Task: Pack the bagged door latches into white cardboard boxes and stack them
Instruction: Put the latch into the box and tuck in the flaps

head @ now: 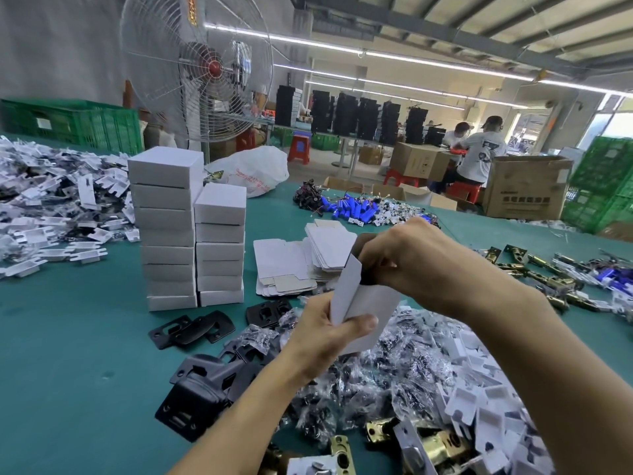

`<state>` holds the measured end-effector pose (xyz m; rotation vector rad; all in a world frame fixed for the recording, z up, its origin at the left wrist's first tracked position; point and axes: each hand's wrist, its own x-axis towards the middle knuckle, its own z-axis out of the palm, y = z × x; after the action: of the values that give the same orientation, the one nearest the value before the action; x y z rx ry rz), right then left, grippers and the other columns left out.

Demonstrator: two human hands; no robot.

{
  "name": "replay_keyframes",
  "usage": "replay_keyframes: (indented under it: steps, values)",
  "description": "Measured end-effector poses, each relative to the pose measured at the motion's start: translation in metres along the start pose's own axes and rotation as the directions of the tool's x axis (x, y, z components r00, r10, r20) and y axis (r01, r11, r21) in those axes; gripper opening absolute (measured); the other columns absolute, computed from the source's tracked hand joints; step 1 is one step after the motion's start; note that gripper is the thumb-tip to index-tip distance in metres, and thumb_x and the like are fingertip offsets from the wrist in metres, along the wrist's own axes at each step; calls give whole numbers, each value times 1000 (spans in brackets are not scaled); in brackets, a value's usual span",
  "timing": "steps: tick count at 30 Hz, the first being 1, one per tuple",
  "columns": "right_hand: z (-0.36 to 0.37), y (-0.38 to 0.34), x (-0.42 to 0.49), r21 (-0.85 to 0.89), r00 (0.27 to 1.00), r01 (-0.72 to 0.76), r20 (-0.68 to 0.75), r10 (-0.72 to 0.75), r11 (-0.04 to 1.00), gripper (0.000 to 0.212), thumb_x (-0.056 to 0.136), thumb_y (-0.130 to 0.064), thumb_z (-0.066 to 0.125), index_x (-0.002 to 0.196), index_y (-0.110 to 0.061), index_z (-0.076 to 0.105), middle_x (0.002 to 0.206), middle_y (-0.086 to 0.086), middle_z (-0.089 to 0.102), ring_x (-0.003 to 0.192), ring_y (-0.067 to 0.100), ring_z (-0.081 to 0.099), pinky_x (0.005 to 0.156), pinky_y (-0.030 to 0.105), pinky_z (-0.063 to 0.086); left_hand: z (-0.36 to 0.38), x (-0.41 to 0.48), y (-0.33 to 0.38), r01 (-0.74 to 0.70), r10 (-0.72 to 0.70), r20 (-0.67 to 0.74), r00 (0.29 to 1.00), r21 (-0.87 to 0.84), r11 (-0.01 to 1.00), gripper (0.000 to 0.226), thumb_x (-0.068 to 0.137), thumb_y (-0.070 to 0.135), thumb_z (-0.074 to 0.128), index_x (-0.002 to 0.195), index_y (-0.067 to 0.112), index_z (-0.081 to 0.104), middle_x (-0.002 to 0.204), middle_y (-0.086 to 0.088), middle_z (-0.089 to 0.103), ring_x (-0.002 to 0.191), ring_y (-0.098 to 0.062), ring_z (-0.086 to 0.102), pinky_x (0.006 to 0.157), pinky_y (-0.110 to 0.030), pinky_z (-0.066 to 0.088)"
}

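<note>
My left hand (327, 329) grips the lower end of a white cardboard box (368, 308), held upright above the table. My right hand (416, 260) is at the box's open top, fingers curled over something dark that sits in the opening; what it is stays hidden. Two stacks of closed white boxes (191, 231) stand at centre left. A pile of flat unfolded box blanks (308, 262) lies behind my hands. Clear bags of small parts (404, 375) lie heaped under my hands. Brass latches (541, 272) lie at the right.
Black strike plates (195, 329) and black latch housings (202, 385) lie on the green table (68, 354). Heaps of white parts (51, 207) cover the far left. Blue battery packs (352, 205), a white plastic bag (255, 169), a standing fan (198, 66) and seated people (479, 156) are behind.
</note>
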<state>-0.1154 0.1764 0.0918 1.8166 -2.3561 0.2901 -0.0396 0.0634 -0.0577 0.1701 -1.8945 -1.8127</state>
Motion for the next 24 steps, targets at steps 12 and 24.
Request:
replay_keyframes:
  steps: [12,24]
  values:
    - [4,10,11,5,999,37,7,-37,999,16,89,-10,68,90,-22,80,84,-2,75,79,17,66,75,36,55,0,0,1,16,-18,-33,999,-57,998,40,73,30,74,102,4,66,100,-25,64,83,-30,66,67,-53,59]
    - [74,62,-24,-64,898,-406,154,411,911,44,92,-36,66,132,-21,56,115,-2,66,105,12,61,94,36,51,-8,5,5,-48,-45,-214,976,-413,910,58,42,50,92,95,33,76,92,3,77,86,-15,73,67,-37,60]
